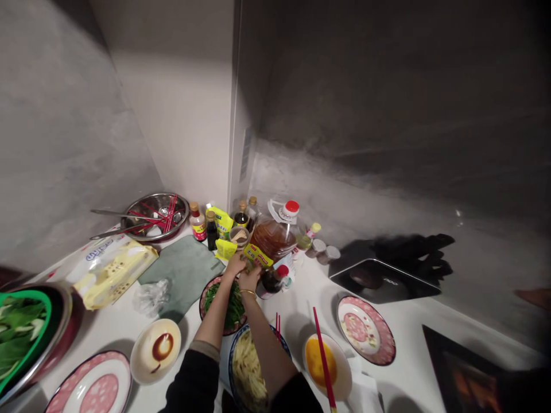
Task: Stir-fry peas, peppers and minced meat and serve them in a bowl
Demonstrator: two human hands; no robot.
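Both arms stretch out over the counter twd the back corner. The left hand (235, 264) and right hand (250, 279) meet close together by a small open jar (239, 235) and the yellow label of the big oil jug (275, 236). Fingers look curled in around sthg small, but it's too tiny and blurred to tell what, or whether either hand really grips it. A dark sauce bottle (272, 280) w/ a red cap lies tipped just right of the right hand, nearly touching it.

Right below the hands sits a plate of green veg (232, 310), and nearer the body a bowl of pale shreds (247, 370). The forearms pass directly over both.

Doing this bit well, I'd say: keep wrists high so sleeves don't drag thru the food, and steady whatever's being opened w/ one hand while the other works it. The corner's crowded, w/ condiment bottles (205, 228) packed tight, so small moves, no sweeping elbows. The tipped bottle could roll or leak if nudged.

Elsewhere: a bowl of beaten egg (321, 361) w/ red chopsticks (323, 361) resting across it, a sauce dish (155, 350), a grey cloth (185, 269), a steel basin (155, 215) at back left, and a leafy-greens colander (21, 332) at far left.
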